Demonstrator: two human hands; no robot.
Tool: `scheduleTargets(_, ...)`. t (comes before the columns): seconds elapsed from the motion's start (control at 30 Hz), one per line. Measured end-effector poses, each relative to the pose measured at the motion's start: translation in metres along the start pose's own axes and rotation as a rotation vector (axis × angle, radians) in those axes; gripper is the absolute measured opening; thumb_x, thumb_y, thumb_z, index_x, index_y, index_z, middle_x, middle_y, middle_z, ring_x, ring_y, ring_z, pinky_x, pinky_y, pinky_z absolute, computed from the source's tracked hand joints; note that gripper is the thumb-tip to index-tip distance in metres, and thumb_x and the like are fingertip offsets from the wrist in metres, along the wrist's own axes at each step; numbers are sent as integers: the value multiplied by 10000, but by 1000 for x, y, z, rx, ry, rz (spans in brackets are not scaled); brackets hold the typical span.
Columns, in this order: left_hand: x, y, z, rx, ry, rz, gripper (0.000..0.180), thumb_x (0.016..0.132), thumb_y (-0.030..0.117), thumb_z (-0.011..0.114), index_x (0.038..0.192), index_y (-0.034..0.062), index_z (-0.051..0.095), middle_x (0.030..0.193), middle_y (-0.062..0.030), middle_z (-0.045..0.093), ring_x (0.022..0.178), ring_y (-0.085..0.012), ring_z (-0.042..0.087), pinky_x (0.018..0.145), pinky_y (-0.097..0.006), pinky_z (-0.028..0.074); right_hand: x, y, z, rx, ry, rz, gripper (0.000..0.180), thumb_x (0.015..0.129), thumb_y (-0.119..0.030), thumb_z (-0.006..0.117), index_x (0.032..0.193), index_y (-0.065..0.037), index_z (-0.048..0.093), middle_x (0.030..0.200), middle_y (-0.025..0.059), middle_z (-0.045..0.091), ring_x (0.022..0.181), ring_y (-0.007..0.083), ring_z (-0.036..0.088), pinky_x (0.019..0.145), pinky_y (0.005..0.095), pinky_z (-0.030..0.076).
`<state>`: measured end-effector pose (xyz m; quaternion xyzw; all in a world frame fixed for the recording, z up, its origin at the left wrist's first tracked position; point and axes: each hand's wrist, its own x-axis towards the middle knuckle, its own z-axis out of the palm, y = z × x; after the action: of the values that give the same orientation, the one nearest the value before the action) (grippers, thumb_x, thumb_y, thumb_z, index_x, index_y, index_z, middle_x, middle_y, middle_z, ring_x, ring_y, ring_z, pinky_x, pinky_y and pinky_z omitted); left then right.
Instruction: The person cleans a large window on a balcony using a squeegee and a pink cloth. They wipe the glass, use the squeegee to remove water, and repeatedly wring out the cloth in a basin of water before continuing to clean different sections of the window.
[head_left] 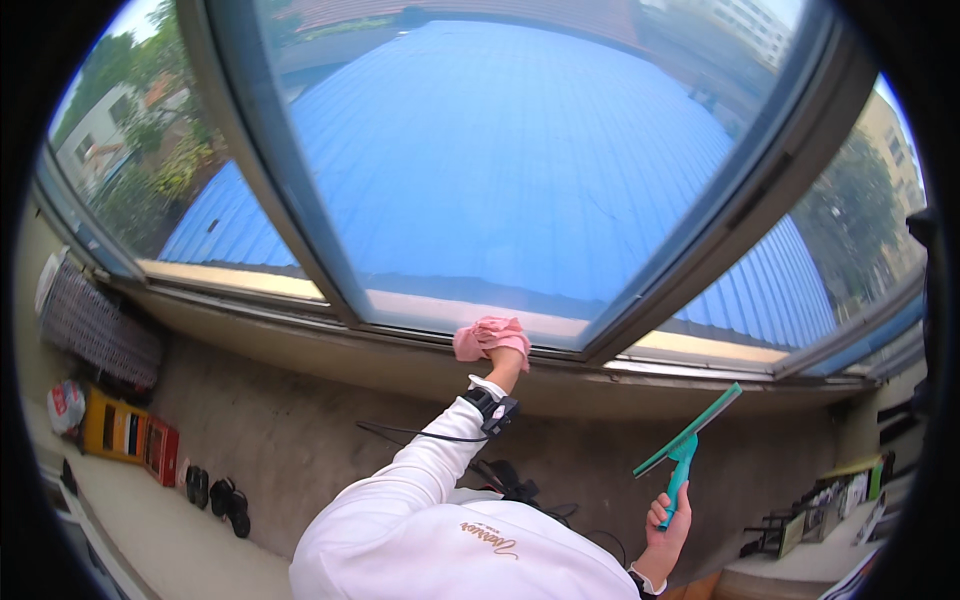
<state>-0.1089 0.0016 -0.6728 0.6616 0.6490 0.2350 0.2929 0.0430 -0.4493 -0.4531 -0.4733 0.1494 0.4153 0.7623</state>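
Observation:
My left hand [506,361] is closed on a crumpled pink cloth [488,338], which covers most of the fingers. The cloth rests at the lower edge of the middle window pane [480,190], by the bottom frame. Lower down at the right, my right hand [668,520] grips the handle of a teal window squeegee [683,450]. Its long blade points up and to the right, apart from the glass. A black device with a cable is strapped to my left wrist.
Grey-brown frame bars [725,200] divide the window, with a sill ledge [250,330] below. At the left are a yellow shelf box [112,428], a red box [161,450] and dark shoes [231,505]. Racks [800,520] stand at the right. Black cables [505,482] hang near my body.

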Motion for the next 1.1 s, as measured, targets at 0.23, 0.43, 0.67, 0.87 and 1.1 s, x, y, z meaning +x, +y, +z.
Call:
scheduleTargets(0.23,-51,102,91,-2667,-724,423,243,946,345,540,840,133,596,845,-74,640,610,-290,603,702,-395,555,-12,-18,-49,64,63,-117,349,1061,-400,544,1327,-176,563,668,1,486,436,82,407,386,227,317)
scheduleTargets(0.43,-47,110,85,-2182,-641,-75,207,909,60,458,808,189,584,772,-34,656,656,-183,629,593,-350,549,-20,-30,-93,124,177,-158,340,1042,-420,573,1281,-177,574,665,-2,491,436,85,409,385,233,312)
scheduleTargets(0.67,-33,196,-42,-1288,-701,298,215,928,-27,481,984,74,663,933,-154,708,859,-232,678,725,-353,580,12,-44,-95,124,92,-109,255,1039,-399,586,1119,-162,536,668,9,504,436,93,422,382,239,316)
scheduleTargets(0.87,-54,279,-204,-1510,-1184,597,234,964,58,555,1159,-33,646,1277,-196,635,1015,-314,646,918,-356,530,38,-46,-69,71,-49,-60,251,1036,-363,598,1155,-160,513,684,23,515,445,93,435,389,233,325)
scheduleTargets(1.1,-121,312,-289,-1489,-928,821,213,866,109,598,1014,-43,582,803,-95,561,676,-182,521,576,-289,424,50,-41,-57,40,-120,-11,264,1041,-369,585,1205,-171,520,675,12,507,440,92,419,393,239,314)
